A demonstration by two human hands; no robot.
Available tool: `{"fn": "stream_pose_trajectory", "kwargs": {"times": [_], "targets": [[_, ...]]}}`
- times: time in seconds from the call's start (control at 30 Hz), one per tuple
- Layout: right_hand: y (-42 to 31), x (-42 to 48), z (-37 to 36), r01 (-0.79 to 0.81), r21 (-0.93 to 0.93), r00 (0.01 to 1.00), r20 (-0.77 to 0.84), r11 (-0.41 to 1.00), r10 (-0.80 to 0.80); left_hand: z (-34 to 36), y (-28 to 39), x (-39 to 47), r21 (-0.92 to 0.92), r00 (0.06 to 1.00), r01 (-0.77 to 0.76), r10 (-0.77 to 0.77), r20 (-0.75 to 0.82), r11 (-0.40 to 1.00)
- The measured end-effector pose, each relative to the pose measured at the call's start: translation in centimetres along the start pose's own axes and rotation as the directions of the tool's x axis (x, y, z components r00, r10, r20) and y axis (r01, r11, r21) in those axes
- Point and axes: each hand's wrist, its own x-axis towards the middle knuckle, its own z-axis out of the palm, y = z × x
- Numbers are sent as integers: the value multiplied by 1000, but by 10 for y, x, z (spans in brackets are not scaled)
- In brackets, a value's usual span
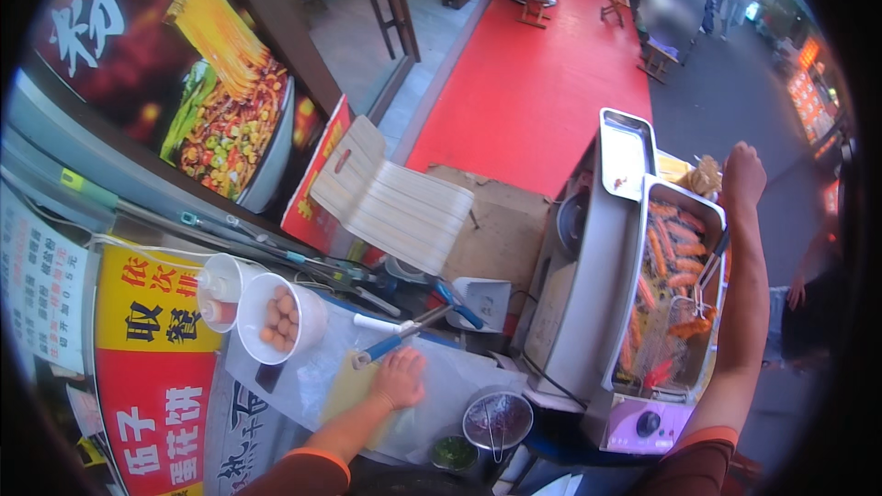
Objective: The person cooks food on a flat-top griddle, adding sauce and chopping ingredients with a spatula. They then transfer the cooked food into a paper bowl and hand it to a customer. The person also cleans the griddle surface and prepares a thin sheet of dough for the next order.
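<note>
My left hand (402, 377) lies over the plastic-covered table, just below the end of a blue-handled tool (389, 348); whether it grips anything is unclear. Stretched past the fryer's far right corner, my right hand (744, 169) has its fingers curled beside a crumpled brown paper item (704, 176). Whether it holds that is hidden. The electric deep fryer (623, 303) contains many browned sausage-like pieces (685, 265) in bubbling oil. A wire strainer with a black handle (716, 248) leans inside, near a browned piece (691, 325).
A metal tray (626, 155) sits beyond the fryer. White tubs hold eggs (281, 320) and bottles (217, 310). A strainer bowl (497, 420) and chopped greens (455, 452) stand near the table's edge. A plastic chair (406, 207) is ahead; people sit farther off.
</note>
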Motion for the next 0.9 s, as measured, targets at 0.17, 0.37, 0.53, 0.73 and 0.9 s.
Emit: {"fn": "stream_pose_trajectory", "kwargs": {"times": [0.17,0.37,0.53,0.73,0.9], "targets": [[-8,-69,-170,35,375,998,-54,926,-16,11,-6,-9,-73,1000,1,-2,-16,997],[-21,-236,-286,-93,823,986,-3,560,169,11,-4,-3,-128,992,-55,40,-117,990],[-94,-444,-333,-554,801,753,598,-227,273,2,-10,-11,-332,958,-218,136,-252,918],[-202,-621,-364,-615,488,503,848,-620,168,-148,103,-50,-994,976,-90,206,-75,65],[-225,-648,-387,-737,447,570,814,-507,-109,-177,111,-77,-802,963,264,195,186,-537]]}}
